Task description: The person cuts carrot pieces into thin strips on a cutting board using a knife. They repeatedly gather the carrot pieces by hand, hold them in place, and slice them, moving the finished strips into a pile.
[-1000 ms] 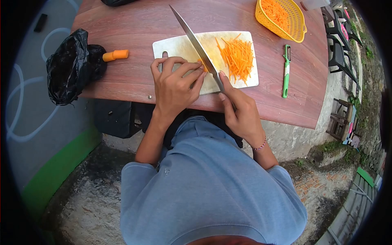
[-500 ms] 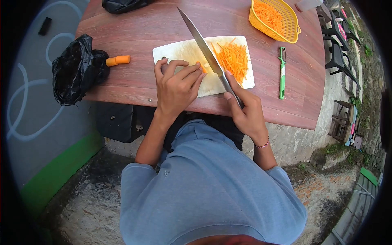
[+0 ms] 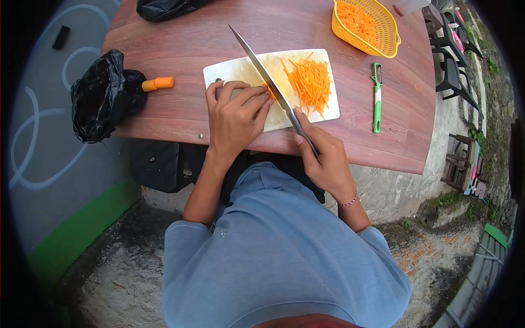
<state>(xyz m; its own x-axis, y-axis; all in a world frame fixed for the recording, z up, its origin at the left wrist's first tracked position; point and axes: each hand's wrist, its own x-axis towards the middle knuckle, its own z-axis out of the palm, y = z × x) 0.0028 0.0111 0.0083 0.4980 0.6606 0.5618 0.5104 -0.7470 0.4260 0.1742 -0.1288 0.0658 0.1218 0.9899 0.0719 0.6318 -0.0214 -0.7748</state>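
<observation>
1. The person's left hand (image 3: pixel 236 117) lies curled on the white rectangular plastic cutting board (image 3: pixel 235 70), its fingertips pressed down on a small orange carrot piece (image 3: pixel 269 91) that is mostly hidden under them.
2. The right hand (image 3: pixel 326 156) is closed around the handle of a long steel kitchen knife (image 3: pixel 261 61), forefinger lying along the spine; the blade slants across the board with its edge at the carrot piece, just beside the left fingertips.
3. A heap of thin orange carrot strips (image 3: pixel 310 82) lies on the board's right half.
4. On the reddish-brown wooden table (image 3: pixel 180 38) lie a green-handled peeler (image 3: pixel 377 98), a yellow plastic basket (image 3: pixel 385 22) holding more carrot shreds, a carrot stub (image 3: pixel 157 83) and a crumpled black plastic bag (image 3: pixel 104 95).
</observation>
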